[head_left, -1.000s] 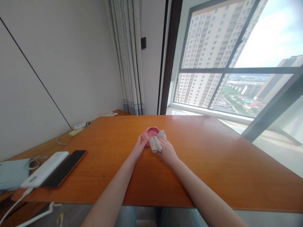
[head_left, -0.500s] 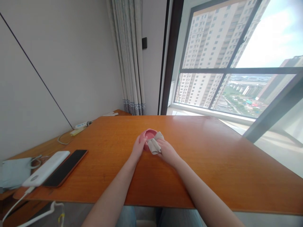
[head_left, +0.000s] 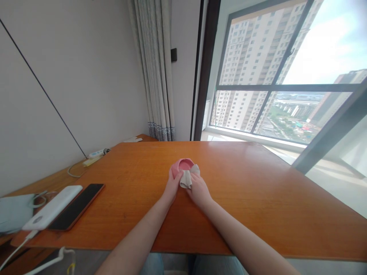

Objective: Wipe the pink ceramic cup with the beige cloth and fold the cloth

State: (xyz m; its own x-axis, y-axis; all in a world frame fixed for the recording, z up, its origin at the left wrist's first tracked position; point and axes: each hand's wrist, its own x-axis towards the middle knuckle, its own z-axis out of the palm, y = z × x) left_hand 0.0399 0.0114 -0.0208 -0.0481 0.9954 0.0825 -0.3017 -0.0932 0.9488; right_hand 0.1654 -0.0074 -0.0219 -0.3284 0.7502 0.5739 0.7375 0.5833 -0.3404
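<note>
A small pink bowl-like dish (head_left: 176, 167) is held over the middle of the wooden table (head_left: 137, 168), its hollow side facing up and away from me. My left hand (head_left: 172, 186) is closed on its left, near edge, with the thumb toward the cloth. My right hand (head_left: 200, 190) is closed on a light grey cloth (head_left: 185, 179), pressing it against the near right part of the dish's rim. Some right-hand fingers are hidden behind the cloth. Whether the dish touches the tabletop I cannot tell.
At the left lie a black phone (head_left: 77, 206), a white power bank (head_left: 53, 206) with a cable, and a pale blue pouch (head_left: 15, 212). A power strip (head_left: 96, 153) rests by the wall. Beyond the table are a curtain (head_left: 157, 76) and a large window (head_left: 282, 87).
The dish has turned and shifted slightly right, showing more of its left outer side. My right hand and the cloth have moved lower along the near rim. The view has shifted slightly.
</note>
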